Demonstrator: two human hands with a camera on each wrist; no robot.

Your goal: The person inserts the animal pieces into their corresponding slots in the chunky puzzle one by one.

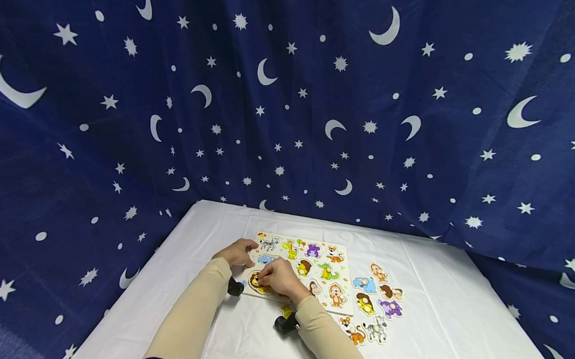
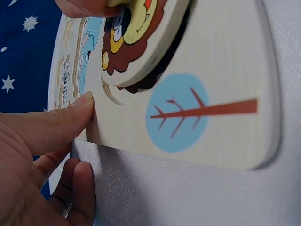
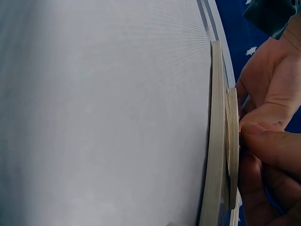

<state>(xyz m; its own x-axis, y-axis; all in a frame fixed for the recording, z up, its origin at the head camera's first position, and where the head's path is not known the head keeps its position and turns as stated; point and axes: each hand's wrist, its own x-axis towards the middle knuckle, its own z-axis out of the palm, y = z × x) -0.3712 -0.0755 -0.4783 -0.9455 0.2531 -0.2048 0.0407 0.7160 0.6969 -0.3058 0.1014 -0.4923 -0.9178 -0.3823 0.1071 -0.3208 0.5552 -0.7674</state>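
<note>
A wooden animal puzzle board (image 1: pixel 345 305) lies on the white table. At its left edge, my left hand (image 1: pixel 237 252) holds the board, thumb on the top face and the other fingers curled by the edge. My right hand (image 1: pixel 280 277) pinches the lion puzzle piece (image 2: pixel 136 47) from above, over the lion picture near the board's front left corner. In the left wrist view the piece sits slightly raised and offset from its recess. The right wrist view shows the piece edge-on (image 3: pixel 233 150), just off the board's face. My fingers hide what they pinch.
Right of the board lie loose pieces: a monkey (image 1: pixel 378 272), a blue hippo (image 1: pixel 364 285), a hedgehog (image 1: pixel 364 304), a purple one (image 1: pixel 389 308), a zebra (image 1: pixel 376 330) and a tiger (image 1: pixel 356 337). A yellow piece (image 1: pixel 287 311) is partly hidden by my right wrist. Dark-blue curtain (image 1: pixel 283 93) surrounds the table.
</note>
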